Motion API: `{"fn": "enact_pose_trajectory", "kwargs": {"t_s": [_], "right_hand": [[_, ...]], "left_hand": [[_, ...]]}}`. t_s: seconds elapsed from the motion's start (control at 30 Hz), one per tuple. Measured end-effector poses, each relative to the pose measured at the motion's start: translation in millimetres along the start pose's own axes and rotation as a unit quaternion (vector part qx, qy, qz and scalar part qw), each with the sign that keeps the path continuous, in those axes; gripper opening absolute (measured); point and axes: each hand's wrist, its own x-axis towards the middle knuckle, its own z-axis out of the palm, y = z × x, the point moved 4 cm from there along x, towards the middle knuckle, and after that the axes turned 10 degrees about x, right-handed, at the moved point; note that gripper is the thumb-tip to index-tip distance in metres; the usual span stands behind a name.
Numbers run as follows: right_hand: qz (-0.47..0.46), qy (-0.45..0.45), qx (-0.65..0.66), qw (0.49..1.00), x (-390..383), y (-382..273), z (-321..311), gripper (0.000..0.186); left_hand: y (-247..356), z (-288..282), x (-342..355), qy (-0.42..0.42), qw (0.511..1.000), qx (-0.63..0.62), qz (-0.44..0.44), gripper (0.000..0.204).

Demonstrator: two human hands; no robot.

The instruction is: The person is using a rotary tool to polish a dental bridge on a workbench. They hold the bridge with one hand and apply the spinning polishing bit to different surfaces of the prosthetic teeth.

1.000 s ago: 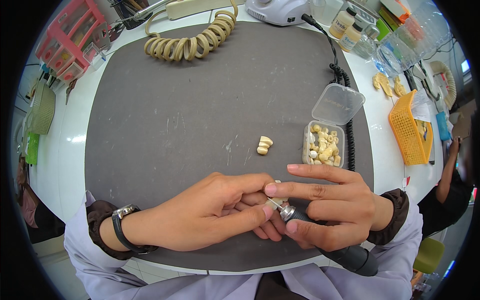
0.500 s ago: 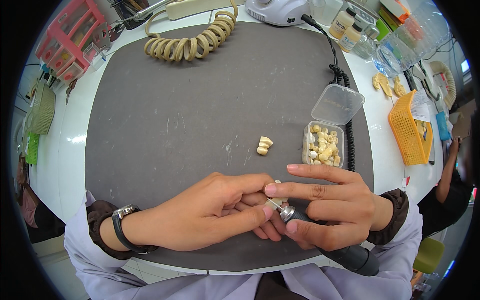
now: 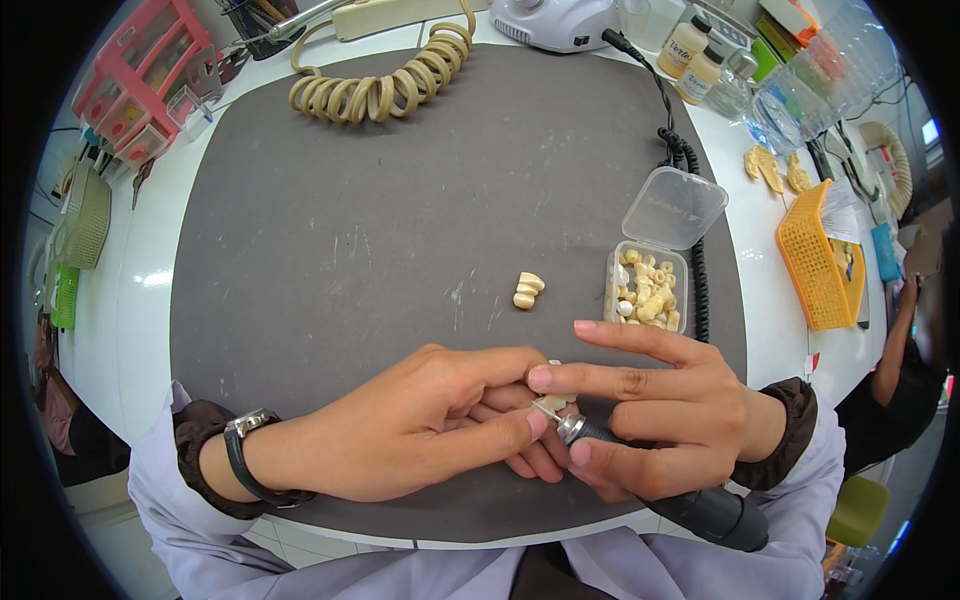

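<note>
My left hand [image 3: 440, 425] is closed around a small cream tooth-like piece [image 3: 555, 400], held between thumb and fingers and partly hidden. My right hand [image 3: 680, 410] grips a black rotary handpiece [image 3: 710, 515] with a metal nose. Its thin bit meets the piece beside my left thumb. My right middle fingertip rests by my left index fingertip, with another finger raised above. Just beyond my hands, a group of cream tooth shapes [image 3: 528, 290] lies on the dark grey mat [image 3: 300, 250], left of an open clear box [image 3: 645, 300] full of small cream pieces.
Behind lie a coiled beige hose [image 3: 380, 90], a white machine [image 3: 550, 20] and bottles [image 3: 690, 45]. A pink drawer unit [image 3: 140, 80] stands back left, an orange basket [image 3: 820, 260] at right. The handpiece's black cord runs beside the box. Other people [image 3: 890, 360] sit at both sides.
My right hand has shifted very slightly, its raised finger a little higher and the handpiece's rear end tilted a touch rightward. My left hand looks the same.
</note>
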Motion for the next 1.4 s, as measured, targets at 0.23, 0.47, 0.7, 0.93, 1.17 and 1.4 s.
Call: {"fn": "enact_pose_trajectory", "kwargs": {"t_s": [0.23,0.47,0.7,0.93,1.17,1.4], "right_hand": [[0.006,-0.004,-0.007,1.000,0.1,0.5,0.3,0.013],[0.000,-0.003,-0.008,1.000,0.0,0.7,0.9,0.013],[0.002,-0.005,-0.007,1.000,0.1,0.7,0.6,0.014],[0.003,-0.003,-0.005,1.000,0.4,0.4,0.6,0.014],[0.003,-0.007,-0.007,1.000,0.4,0.4,0.4,0.013],[-0.005,-0.010,-0.005,1.000,-0.5,1.2,1.5,0.013]], "left_hand": [[-0.4,-0.7,1.2,-0.002,1.000,0.009,0.012,0.021],[-2.6,0.1,1.0,0.003,0.999,0.024,0.027,0.018],[-1.6,-0.1,1.2,0.000,0.999,0.029,0.034,0.019],[-1.0,-0.2,0.9,-0.001,0.999,0.029,0.030,0.020],[-1.4,-0.3,0.5,0.000,0.999,0.025,0.028,0.019],[-2.1,-0.7,1.2,0.004,0.999,0.025,0.023,0.018]]}}
